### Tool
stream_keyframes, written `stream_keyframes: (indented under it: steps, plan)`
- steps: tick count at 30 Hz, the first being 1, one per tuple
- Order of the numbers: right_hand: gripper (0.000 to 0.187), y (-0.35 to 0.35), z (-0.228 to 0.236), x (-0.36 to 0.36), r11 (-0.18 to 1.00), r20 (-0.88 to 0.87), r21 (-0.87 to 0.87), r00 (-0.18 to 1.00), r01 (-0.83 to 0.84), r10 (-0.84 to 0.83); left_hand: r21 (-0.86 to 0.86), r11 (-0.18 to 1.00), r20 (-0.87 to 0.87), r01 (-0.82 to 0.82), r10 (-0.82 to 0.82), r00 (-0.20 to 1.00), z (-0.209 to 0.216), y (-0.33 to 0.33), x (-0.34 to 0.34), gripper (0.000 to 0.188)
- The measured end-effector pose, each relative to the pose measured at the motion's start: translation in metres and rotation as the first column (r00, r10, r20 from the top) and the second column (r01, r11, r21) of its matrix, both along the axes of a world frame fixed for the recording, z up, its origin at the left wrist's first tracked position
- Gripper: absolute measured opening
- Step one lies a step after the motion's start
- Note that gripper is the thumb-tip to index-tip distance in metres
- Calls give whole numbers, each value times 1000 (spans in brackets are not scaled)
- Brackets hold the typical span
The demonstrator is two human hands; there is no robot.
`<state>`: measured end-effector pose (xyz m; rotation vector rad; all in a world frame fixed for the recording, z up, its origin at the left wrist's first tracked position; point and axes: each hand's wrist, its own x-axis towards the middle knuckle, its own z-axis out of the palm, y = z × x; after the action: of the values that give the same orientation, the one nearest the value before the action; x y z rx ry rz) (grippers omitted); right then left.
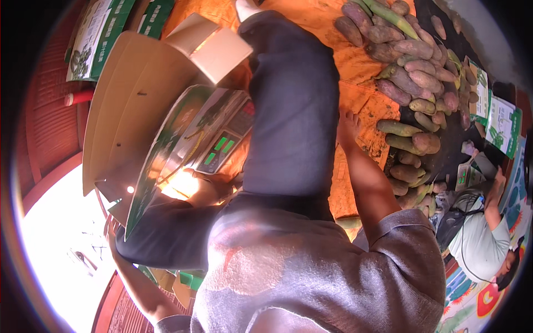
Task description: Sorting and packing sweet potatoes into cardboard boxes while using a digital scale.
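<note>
The cardboard box (139, 105) is lying tilted over the weighing scale (219, 147), its long axis running lower left to upper right. The left hand (202, 186) is gripping its green flap. The right hand (348, 126) is resting spread, holding nothing, on the orange mat (361, 100), near the tubers (413, 66).

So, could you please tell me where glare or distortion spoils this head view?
In the head view, daylight blows out the lower left to white, and glare washes the left hand by the weighing scale; fisheye bending curves the cardboard box; the sweet potatoes stay evenly lit.
</note>
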<state>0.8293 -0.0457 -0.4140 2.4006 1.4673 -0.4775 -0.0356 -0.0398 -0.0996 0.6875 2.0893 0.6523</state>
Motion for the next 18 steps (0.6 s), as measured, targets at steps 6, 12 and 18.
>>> stream_keyframes:
  steps: [6,12,18]
  plan:
    - [71,16,25,-9,932,-26,-47,932,359,-360,52,991,-142,120,-111,984,-20,2,-41,56]
    - [63,15,98,33,997,320,-40,944,-72,81,181,934,-440,307,-203,875,3,63,-12,45]
    - [57,74,253,71,818,387,496,918,-291,91,543,761,-210,355,-287,935,86,145,82,49]
